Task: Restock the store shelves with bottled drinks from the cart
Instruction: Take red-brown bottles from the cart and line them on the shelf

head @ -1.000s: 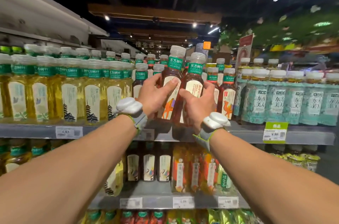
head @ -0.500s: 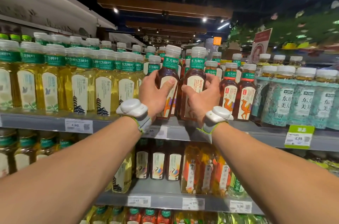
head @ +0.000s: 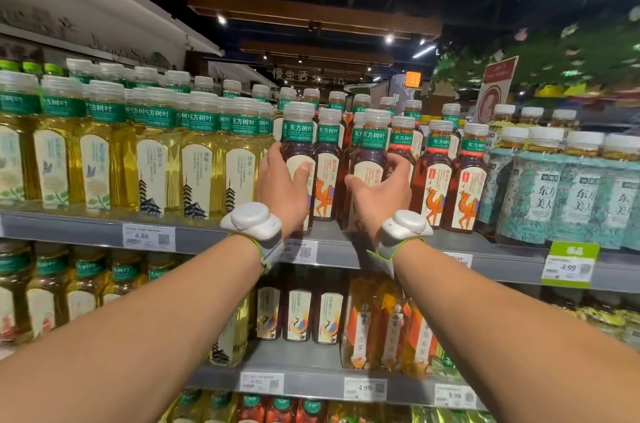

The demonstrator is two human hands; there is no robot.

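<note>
Both forearms are reaching forward and up toward the upper shelf (head: pixel 194 236), each wearing a white wrist device, the left one (head: pixel 251 221) and the right one (head: pixel 406 227). The left hand (head: pixel 282 188) is wrapping a dark tea bottle (head: pixel 298 149). Its thumb is lying across the front of the cream label and its fingers are curling round the bottle's left side, so the grip is holding that bottle. The right hand (head: pixel 382 192) is mirroring it on a second dark tea bottle (head: pixel 371 159), with the thumb on the label front, the fingers round the right side and the grip closed on the bottle.

Both bottles are standing upright at the front edge of the upper shelf, near each other, with another dark bottle showing between them. Their bases are hiding behind the hands and wrists, so I cannot tell whether they are resting on the shelf.

To the left, rows of yellow tea bottles (head: pixel 201 159) are filling the same shelf. Just to the right, red tea bottles with camel labels (head: pixel 465 180) are standing in rows, and beyond them are bottles in teal wrappers (head: pixel 547 194). A green price tag (head: pixel 569 263) is hanging on the shelf edge below those. The lower shelf (head: pixel 311 382) is holding dark, orange and yellow bottles.
</note>
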